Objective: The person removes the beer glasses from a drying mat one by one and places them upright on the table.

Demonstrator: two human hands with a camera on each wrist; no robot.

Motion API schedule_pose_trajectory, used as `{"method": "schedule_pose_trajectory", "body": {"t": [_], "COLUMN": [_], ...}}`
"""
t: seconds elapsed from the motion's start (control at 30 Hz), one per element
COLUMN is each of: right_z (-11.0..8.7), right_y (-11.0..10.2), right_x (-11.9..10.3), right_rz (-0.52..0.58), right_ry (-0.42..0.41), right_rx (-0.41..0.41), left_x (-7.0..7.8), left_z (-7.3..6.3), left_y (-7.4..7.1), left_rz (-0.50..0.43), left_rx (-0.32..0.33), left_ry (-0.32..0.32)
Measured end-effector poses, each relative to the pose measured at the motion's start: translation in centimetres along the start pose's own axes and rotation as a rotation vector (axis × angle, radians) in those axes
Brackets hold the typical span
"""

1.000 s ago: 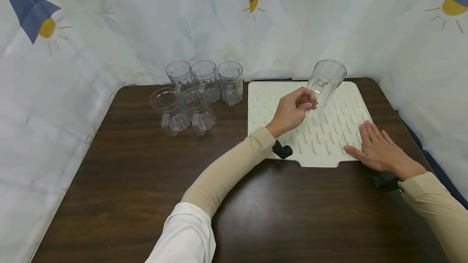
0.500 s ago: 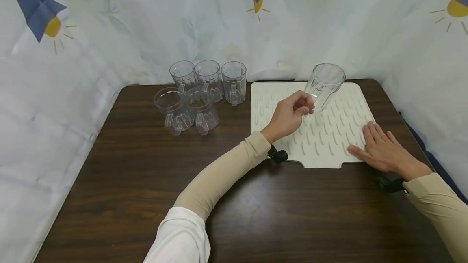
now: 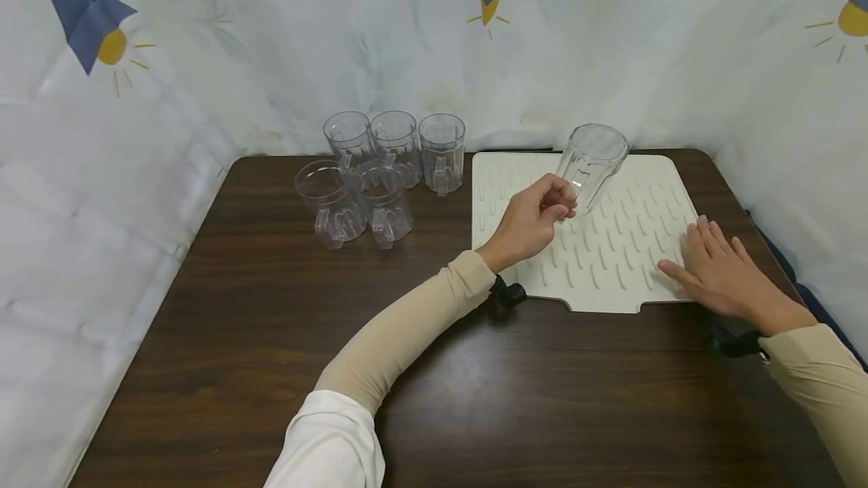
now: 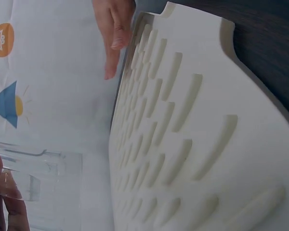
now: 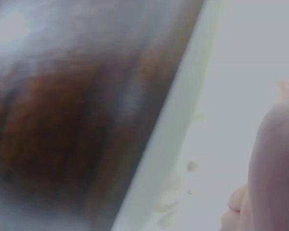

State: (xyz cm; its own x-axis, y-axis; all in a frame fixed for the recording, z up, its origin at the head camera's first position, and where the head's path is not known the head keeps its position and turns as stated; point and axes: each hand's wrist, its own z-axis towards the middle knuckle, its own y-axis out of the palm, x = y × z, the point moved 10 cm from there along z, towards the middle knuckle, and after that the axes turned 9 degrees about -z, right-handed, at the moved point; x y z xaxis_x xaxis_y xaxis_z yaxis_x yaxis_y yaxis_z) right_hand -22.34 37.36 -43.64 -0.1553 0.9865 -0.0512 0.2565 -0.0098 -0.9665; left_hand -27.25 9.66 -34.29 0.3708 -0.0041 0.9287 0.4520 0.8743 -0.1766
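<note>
My left hand (image 3: 529,218) pinches the handle of a clear faceted mug (image 3: 597,153), holding it over the left-middle of a cream ridged mat (image 3: 603,300). The mug's rim faces up and it tilts a little to the right. In the left wrist view, the mug (image 4: 62,187) appears above the mat's surface, with fingers (image 4: 14,211) at its handle. My right hand (image 3: 728,269) rests with straight fingers on the mat's right edge. The right wrist view is blurred and shows part of that hand (image 5: 277,168) beside the mat's pale edge (image 5: 168,139).
Several similar clear mugs stand upright at the back left of the dark wooden table (image 3: 271,367), among them a rear one (image 3: 442,149) and a front one (image 3: 389,209), handles toward me. A white patterned curtain (image 3: 380,59) closes off the back and sides.
My left hand has drawn the mug slightly left and toward me over the mat. The right hand stays at the mat's right edge. The head view has shifted a little.
</note>
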Motion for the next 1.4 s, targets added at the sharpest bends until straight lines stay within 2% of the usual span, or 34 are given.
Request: {"method": "schedule_pose_trajectory", "body": {"t": [0.3, 0.6, 0.8, 1.07, 1.23, 1.4], "right_z": [0.0, -0.5, -0.7, -1.3, -1.5, -1.3], "right_y": [-3.3, -6.6, -8.6, -11.2, -12.3, -12.7], "right_x": [-0.9, -3.0, -4.5, -7.3, -9.3, -10.5], "right_rz": [0.017, 0.126, 0.253, 0.397, 0.435, 0.483], "right_ry": [-0.017, -0.085, -0.125, -0.125, -0.13, -0.157], "right_rx": [0.17, 0.301, 0.389, 0.544, 0.612, 0.628], "left_x": [0.9, 2.1, 2.9, 4.0, 4.7, 5.9], "left_z": [-1.3, -2.5, -3.1, -3.6, -4.4, -5.1], "left_y": [-1.0, -2.1, -2.7, -3.2, -3.1, -2.8], "left_rz": [0.034, 0.134, 0.259, 0.443, 0.59, 0.727], "left_rx": [0.002, 0.014, 0.01, 0.0, -0.02, -0.032], "left_ry": [0.058, 0.116, 0.154, 0.194, 0.255, 0.343]}}
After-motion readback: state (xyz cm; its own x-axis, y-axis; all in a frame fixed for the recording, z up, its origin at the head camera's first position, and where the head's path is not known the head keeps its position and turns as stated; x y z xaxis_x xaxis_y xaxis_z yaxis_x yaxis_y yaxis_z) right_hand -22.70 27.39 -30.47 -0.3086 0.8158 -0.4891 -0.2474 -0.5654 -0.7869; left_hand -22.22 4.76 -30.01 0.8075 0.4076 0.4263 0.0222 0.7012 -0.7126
